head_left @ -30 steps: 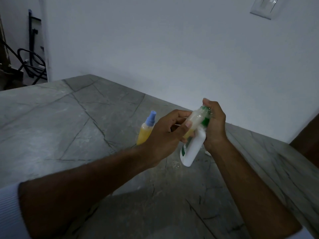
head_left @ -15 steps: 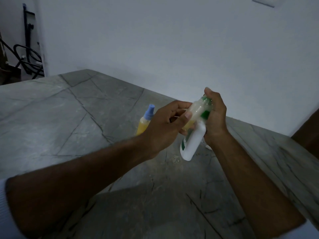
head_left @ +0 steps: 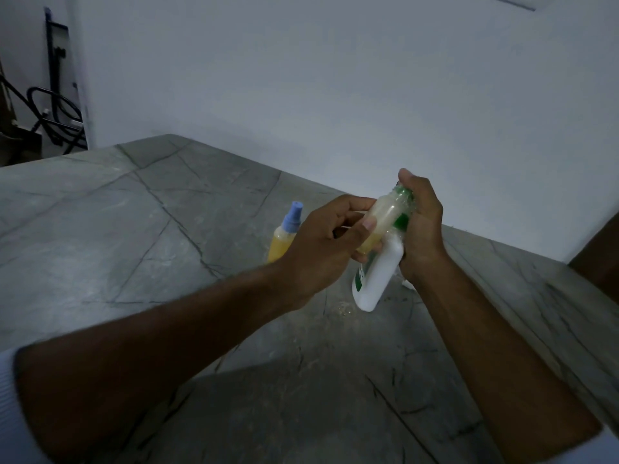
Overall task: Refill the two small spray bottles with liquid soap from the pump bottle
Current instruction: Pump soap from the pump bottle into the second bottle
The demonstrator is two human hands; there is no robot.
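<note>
Grey veined stone worktop (head_left: 140, 222) meets a plain white wall. Held above it, a tilted white pump bottle (head_left: 378, 276) sits in the right hand (head_left: 420, 229), whose fingers wrap its green top. The left hand (head_left: 326, 239) pinches a small clear spray bottle (head_left: 382, 217) against that top. A second spray bottle (head_left: 284, 237), blue-capped with yellow liquid, stands partly hidden behind the left hand. The pump bottle's green label is unreadable.
</note>
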